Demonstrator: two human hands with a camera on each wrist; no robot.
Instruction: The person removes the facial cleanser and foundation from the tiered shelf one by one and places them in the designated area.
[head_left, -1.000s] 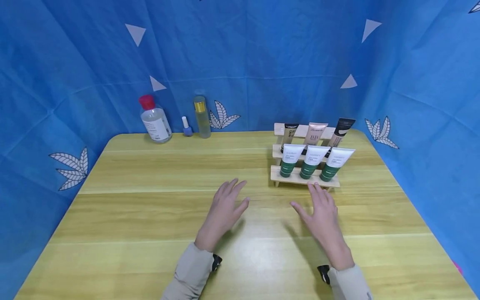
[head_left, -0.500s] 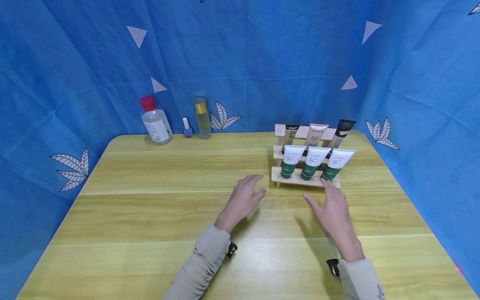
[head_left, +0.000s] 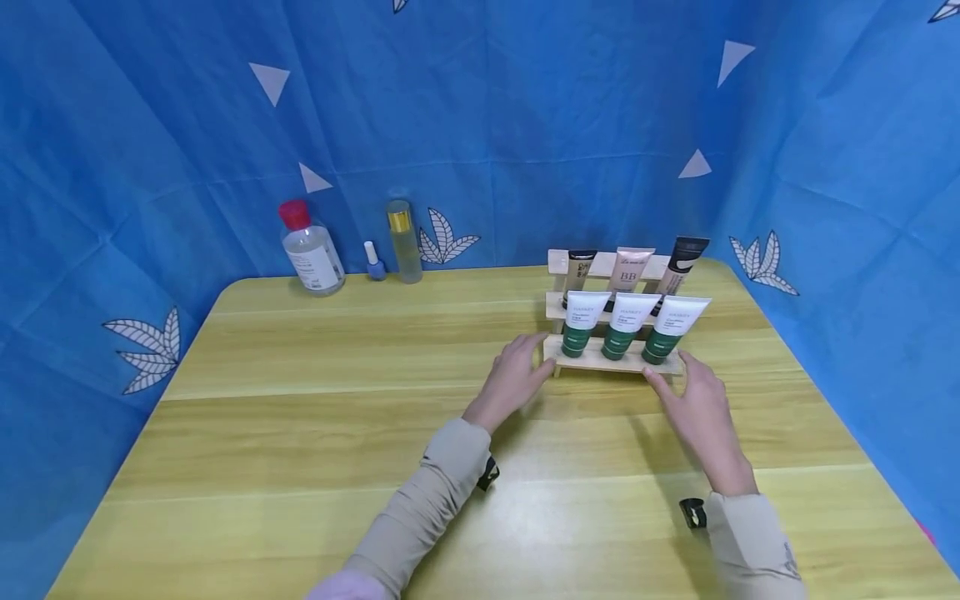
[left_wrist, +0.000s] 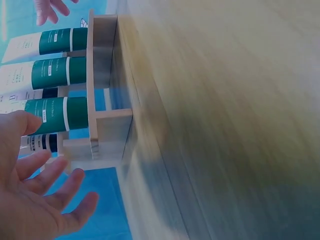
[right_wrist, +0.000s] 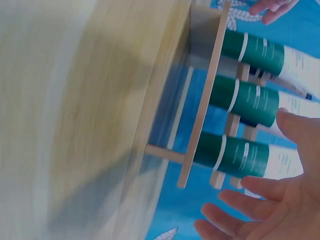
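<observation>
Wooden table [head_left: 300, 417] bears a tiered rack [head_left: 611, 358] of tubes. Left hand [head_left: 517, 379] and right hand [head_left: 697, 400], fingers spread and holding nothing, flank the rack's ends; the rack stands between them.

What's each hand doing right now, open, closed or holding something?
Left hand: open, fingers straight, at the left end of the wooden rack.
Right hand: open, at the rack's right end, holding nothing.
</observation>
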